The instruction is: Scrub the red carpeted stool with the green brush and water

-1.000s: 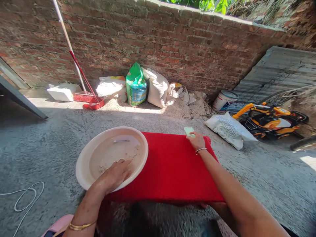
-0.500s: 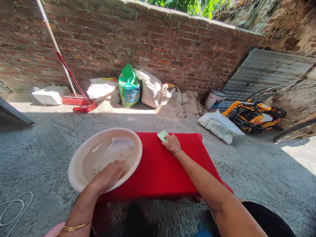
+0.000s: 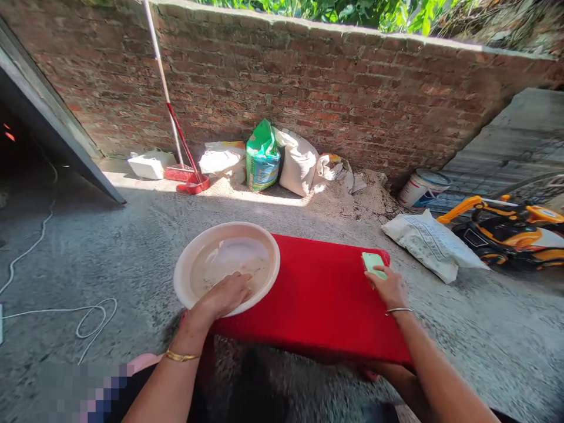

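Note:
My left hand (image 3: pixel 227 296) reaches over the near rim of a wide, pale pink basin (image 3: pixel 181 282). Its fingers look stretched out into the shallow, cloudy water; their tips are partly hidden, and nothing shows in them. My right hand (image 3: pixel 390 286) is closed on a flat, pale green rectangular block (image 3: pixel 373 264) with rounded corners, whose exact kind I cannot make out. Hand and block are at the right end of a low table covered in red cloth (image 3: pixel 317 294). The basin sits at the table's left end.
Along the brick wall (image 3: pixel 308 76) stand a red dustpan (image 3: pixel 194 185), a green sack (image 3: pixel 263 155), a white sack (image 3: pixel 298 164) and a bucket (image 3: pixel 423 188). A flat sack (image 3: pixel 432 241) and toy excavator (image 3: pixel 520 232) lie right. A white cable (image 3: pixel 94 308) runs across the floor left.
My right hand has carried the pale green block rightwards over the red cloth to the table's right end. My left hand stays in the basin. The view has turned left.

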